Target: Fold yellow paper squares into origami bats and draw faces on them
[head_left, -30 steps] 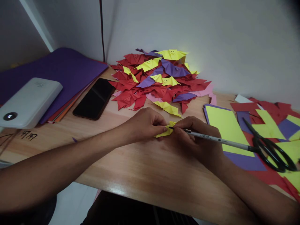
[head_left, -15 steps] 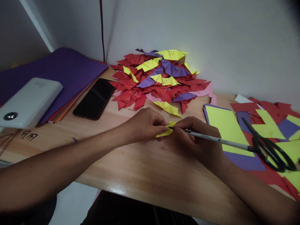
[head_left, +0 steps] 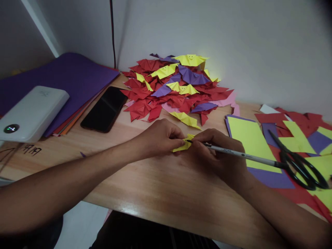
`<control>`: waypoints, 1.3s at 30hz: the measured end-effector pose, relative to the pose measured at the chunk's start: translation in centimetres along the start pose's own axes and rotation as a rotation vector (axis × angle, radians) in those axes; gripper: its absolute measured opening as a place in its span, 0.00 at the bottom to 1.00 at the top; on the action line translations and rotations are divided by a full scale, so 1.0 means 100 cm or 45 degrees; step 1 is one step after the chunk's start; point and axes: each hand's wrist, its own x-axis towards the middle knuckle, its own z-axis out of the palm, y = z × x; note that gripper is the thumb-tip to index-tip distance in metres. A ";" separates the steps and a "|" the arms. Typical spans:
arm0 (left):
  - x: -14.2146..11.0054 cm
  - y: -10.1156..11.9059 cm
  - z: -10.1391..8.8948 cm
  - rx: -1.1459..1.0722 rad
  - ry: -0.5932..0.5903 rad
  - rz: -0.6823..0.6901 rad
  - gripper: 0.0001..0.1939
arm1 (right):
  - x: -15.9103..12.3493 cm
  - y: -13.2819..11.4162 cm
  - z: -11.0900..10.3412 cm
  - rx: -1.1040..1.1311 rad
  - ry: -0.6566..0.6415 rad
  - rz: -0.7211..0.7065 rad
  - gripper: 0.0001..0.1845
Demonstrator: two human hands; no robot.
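Between finger and thumb, my left hand point(head_left: 166, 138) pinches a small folded yellow paper bat point(head_left: 183, 147), partly covered by the fingers. My right hand point(head_left: 223, 155) is closed around a grey pen point(head_left: 230, 151), whose dark tip meets the yellow paper. Just beyond both hands lies a heap of folded paper bats point(head_left: 153, 92) in red, yellow, purple and pink, several with small drawn faces. One yellow bat point(head_left: 185, 119) rests at the heap's near edge, close to my left hand.
At right, black-handled scissors point(head_left: 295, 162) lie over coloured paper scraps point(head_left: 319, 141), beside stacked yellow sheets point(head_left: 251, 138). On the left are a black phone point(head_left: 105, 109), a white power bank point(head_left: 36, 112) and large purple sheets point(head_left: 75, 77). The wooden table point(head_left: 155, 186) ends near my lap.
Both hands, the pen and the yellow paper bat hold nearly the same position. The power bank's small display shows different lit marks.
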 end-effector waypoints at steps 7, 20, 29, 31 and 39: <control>-0.001 0.001 -0.001 0.000 0.003 0.003 0.11 | 0.000 0.001 -0.001 -0.013 -0.005 -0.022 0.03; 0.000 0.002 -0.001 0.005 0.008 0.009 0.10 | 0.000 0.001 0.000 -0.003 -0.005 -0.050 0.02; -0.001 0.002 -0.001 0.003 0.005 0.008 0.12 | 0.001 0.000 0.000 0.004 0.001 -0.041 0.02; -0.001 0.001 0.000 -0.007 0.005 0.005 0.11 | 0.001 0.000 0.000 -0.003 0.002 -0.040 0.03; 0.000 -0.001 0.000 0.002 -0.002 0.016 0.11 | 0.000 0.002 0.000 -0.008 0.002 -0.044 0.02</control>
